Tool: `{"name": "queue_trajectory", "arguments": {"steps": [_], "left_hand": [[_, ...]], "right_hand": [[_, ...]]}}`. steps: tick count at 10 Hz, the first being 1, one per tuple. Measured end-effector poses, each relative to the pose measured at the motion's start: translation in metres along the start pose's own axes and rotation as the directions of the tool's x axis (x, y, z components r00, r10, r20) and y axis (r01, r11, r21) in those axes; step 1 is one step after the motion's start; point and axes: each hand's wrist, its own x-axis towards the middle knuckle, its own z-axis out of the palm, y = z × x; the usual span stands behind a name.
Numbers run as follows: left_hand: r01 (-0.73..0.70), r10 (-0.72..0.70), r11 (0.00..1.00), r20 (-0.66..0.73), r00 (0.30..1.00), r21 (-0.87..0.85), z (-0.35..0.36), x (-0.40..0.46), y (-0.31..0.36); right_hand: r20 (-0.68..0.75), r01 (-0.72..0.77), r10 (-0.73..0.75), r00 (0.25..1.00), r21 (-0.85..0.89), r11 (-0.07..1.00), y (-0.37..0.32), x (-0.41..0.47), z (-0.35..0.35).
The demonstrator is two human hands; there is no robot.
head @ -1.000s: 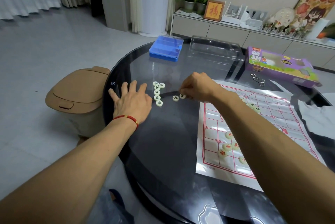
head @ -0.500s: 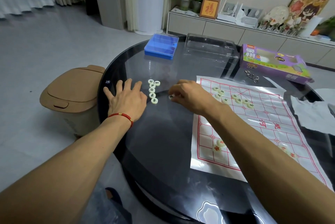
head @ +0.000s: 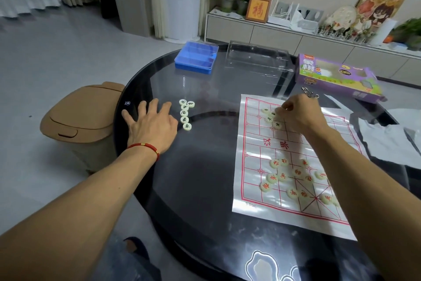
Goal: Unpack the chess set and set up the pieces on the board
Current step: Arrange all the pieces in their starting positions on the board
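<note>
A white paper chess board with red lines lies on the right of the round dark glass table. Several round cream pieces with red characters sit scattered on its near half. A few black-lettered pieces lie at its far left corner, where my right hand hovers with curled fingers pinching a piece against the sheet. Several more black-lettered pieces lie in a short column on the glass. My left hand rests flat beside them, fingers spread.
A blue plastic case, a clear plastic tray and the purple chess box stand along the far edge. A key ring and crumpled white wrapping lie to the right. A tan lidded bin stands left of the table.
My right hand took a piece from the glass next to the loose column and carried it right to the board's far left corner. My left hand stayed flat on the table.
</note>
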Motion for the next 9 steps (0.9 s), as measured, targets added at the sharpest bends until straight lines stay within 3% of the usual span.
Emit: {"name": "queue_trajectory", "arguments": {"steps": [2, 4, 5, 6, 7, 8, 9], "left_hand": [[-0.001, 0.001, 1.0, -0.001, 1.0, -0.003, -0.001, 0.0, 0.0], [-0.006, 0.005, 1.0, -0.01, 1.0, -0.005, -0.001, -0.001, 0.0], [-0.004, 0.004, 1.0, -0.009, 1.0, -0.006, -0.002, -0.001, 0.001], [0.001, -0.001, 1.0, -0.009, 1.0, -0.004, -0.002, -0.001, 0.001], [0.0, 0.0, 1.0, -0.004, 1.0, -0.011, -0.001, -0.001, 0.001], [-0.008, 0.008, 1.0, 0.003, 1.0, -0.022, -0.002, -0.002, -0.001], [-0.023, 0.023, 0.999, 0.011, 1.0, -0.031, -0.004, -0.002, -0.003]], "right_hand": [[-0.123, 0.026, -0.022, 0.992, 0.03, 0.999, 0.004, 0.004, -0.008], [0.016, 0.16, -0.159, 0.987, -0.077, 0.984, 0.006, -0.003, -0.002], [-0.002, 0.151, -0.151, 0.988, -0.083, 0.985, -0.002, -0.003, -0.002], [-0.077, 0.236, -0.236, 0.969, -0.015, 0.972, -0.035, -0.014, 0.0], [0.009, 0.432, -0.434, 0.901, 0.077, 0.899, -0.097, -0.043, 0.016], [0.068, 0.502, -0.503, 0.862, 0.034, 0.864, -0.153, -0.069, 0.043], [0.035, 0.375, -0.376, 0.926, 0.022, 0.927, -0.181, -0.08, 0.065]]}}
